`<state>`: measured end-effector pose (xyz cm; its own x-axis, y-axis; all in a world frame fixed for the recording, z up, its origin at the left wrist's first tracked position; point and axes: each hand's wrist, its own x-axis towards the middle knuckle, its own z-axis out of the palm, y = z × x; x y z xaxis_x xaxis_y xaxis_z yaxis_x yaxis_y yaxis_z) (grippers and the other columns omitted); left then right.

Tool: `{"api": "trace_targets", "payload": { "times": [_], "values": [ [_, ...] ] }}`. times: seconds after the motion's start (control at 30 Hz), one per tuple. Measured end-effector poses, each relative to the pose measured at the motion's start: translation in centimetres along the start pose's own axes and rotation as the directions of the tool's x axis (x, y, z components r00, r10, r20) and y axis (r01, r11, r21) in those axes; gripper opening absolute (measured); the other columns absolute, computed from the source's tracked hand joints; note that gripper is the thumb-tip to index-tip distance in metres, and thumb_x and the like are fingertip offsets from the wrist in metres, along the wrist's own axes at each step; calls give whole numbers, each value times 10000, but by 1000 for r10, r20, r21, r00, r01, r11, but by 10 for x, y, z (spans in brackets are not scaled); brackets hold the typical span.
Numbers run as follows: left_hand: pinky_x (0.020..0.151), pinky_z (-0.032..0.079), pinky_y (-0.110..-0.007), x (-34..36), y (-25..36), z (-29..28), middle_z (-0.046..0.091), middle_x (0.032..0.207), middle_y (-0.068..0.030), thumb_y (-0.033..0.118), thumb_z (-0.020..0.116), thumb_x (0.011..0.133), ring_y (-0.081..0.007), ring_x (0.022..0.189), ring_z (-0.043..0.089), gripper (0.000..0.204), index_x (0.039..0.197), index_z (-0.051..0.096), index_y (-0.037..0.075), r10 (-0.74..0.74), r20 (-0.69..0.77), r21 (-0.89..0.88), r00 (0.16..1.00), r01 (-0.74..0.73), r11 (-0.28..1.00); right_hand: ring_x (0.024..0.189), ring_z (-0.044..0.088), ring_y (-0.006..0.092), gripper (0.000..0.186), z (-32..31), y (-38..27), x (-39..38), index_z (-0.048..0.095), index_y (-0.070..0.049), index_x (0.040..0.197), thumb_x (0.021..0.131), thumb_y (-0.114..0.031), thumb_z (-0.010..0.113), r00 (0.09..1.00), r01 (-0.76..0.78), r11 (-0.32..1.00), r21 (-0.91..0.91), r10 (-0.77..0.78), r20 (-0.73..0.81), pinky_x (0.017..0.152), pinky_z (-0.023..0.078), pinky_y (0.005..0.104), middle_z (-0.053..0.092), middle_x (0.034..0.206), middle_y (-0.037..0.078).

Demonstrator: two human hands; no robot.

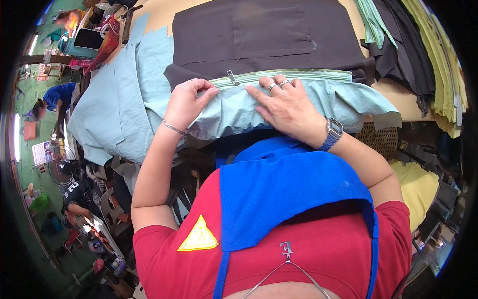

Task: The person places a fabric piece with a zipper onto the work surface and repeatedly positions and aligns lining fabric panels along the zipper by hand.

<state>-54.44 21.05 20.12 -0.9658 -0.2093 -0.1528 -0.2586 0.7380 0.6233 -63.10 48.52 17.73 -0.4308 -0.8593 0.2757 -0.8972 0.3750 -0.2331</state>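
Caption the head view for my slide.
Left hand and right hand at a green-striped strip between dark cloth and pale-blue cloth.

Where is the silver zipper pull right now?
The silver zipper pull is upper-centre in the head view, on the striped green tape, between the left hand and right hand.

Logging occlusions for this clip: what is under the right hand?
Light blue fabric shows around the right hand, and a green-striped strip runs beneath its fingers. Whatever the hand itself covers cannot be seen.
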Motion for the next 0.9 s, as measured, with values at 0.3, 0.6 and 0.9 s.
{"api": "trace_targets", "payload": {
  "times": [0.3, 0.6, 0.9],
  "values": [
    [778, 563, -396, 5, 9, -4, 756, 901, -158, 297, 794, 906, -321, 850, 731, 273, 960, 799, 30, 90, -19, 159, 996, -86, 984, 1150, 591, 269, 488, 0, 1, 1, 620, -176, 1406, 943, -315, 688, 1000, 11, 999, -33, -11, 7, 851, 462, 422, 616, 1301, 92],
    [794, 582, -381, 7, 18, -8, 775, 908, -177, 325, 791, 893, -315, 861, 762, 306, 975, 811, 32, -59, 22, 155, 998, 54, 986, 1136, 598, 264, 489, -1, 0, 3, 619, -177, 1399, 937, -318, 693, 1000, 18, 999, -48, -19, -1, 832, 463, 412, 620, 1284, 91],
    [769, 575, -368, 8, 9, -5, 775, 871, -172, 331, 804, 874, -275, 813, 764, 310, 964, 814, 35, -118, 41, 79, 992, 115, 990, 1129, 602, 267, 483, -1, 0, 4, 627, -172, 1392, 937, -316, 698, 1000, 26, 998, -60, -26, -4, 815, 469, 408, 632, 1273, 92]
  ]
}}
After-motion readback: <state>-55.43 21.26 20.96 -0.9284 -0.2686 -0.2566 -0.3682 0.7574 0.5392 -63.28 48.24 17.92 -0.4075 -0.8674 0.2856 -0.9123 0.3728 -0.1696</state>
